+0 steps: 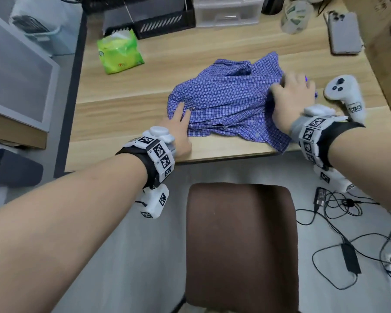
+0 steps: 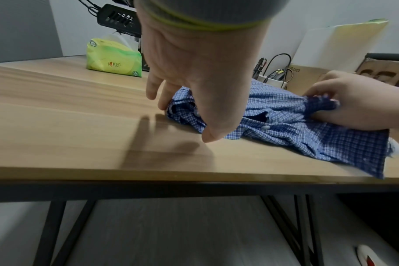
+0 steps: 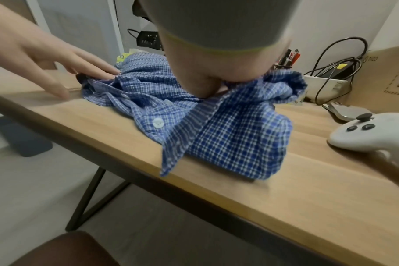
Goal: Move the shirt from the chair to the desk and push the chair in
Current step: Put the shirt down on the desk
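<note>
The head camera looks down from high up, over both arms, onto the desk [image 1: 127,114] and the brown chair [image 1: 239,240] just before its front edge. The left wrist camera sits low, close to the front edge, and looks along the left hand [image 2: 194,72] across the desk top to the back. The right wrist camera is very close behind the right hand [image 3: 216,68], looking toward the left end. All three see the blue checked shirt [image 1: 226,102] near the front edge.

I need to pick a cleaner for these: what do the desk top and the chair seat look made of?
Desk: pale wood-look board, likely laminate, with printed-looking grain and a matte sheen. Chair seat: dark brown, smooth and matte, perhaps faux leather or fine fabric; too blurred to tell.
</note>
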`<state>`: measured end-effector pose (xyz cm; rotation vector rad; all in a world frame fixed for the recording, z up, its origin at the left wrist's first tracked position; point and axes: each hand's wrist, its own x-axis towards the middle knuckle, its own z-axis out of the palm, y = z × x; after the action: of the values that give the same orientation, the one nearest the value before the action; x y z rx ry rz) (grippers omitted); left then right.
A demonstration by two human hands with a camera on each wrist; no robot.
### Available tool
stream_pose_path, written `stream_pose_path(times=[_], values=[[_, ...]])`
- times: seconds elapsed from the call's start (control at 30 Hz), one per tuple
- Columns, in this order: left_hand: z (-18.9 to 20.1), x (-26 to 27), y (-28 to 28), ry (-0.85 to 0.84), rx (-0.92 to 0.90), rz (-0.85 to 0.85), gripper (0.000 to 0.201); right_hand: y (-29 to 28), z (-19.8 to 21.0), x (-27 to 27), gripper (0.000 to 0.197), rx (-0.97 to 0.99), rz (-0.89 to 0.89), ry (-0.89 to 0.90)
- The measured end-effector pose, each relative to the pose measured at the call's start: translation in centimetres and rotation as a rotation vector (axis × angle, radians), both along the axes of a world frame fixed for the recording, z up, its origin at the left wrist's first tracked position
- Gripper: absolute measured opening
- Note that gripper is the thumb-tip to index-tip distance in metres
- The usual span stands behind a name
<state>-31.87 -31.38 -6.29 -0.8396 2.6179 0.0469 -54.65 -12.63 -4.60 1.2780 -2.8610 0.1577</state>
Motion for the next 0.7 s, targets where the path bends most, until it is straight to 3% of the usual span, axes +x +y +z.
stream_pose_path(times=[0.03, 0.17, 0.33, 0.47, 0.57, 0.7], values=[[0.2, 0.1, 0.3, -0.008, 0.011, 0.009, 0.086, 0.1, 0.2, 0.6, 0.024, 0.039, 0.02, 0.02], [1.5, 0.2, 1.0, -0.041, 0.033, 0.02, 0.086, 0.7, 0.5, 2.2, 0.025, 0.1, 0.074, -0.178], [3.0, 1.6, 2.4, -0.041, 0.05, 0.032, 0.079, 2.1, 0.3, 3.9, 0.048, 0.373, 0.128, -0.401], [4.6, 3.8, 3.9, -0.02, 0.081, 0.054, 0.073, 4.0, 1.6, 4.9, 0.043, 0.349, 0.146, -0.361], [6.3, 6.2, 6.1, 0.025, 0.091, 0.053, 0.055, 6.4, 4.0, 6.5, 0.048, 0.338, 0.154, -0.328], [7.1, 9.4, 9.1, -0.079, 0.06, 0.075, 0.052, 9.3, 6.4, 9.0, 0.055, 0.391, 0.156, -0.312]])
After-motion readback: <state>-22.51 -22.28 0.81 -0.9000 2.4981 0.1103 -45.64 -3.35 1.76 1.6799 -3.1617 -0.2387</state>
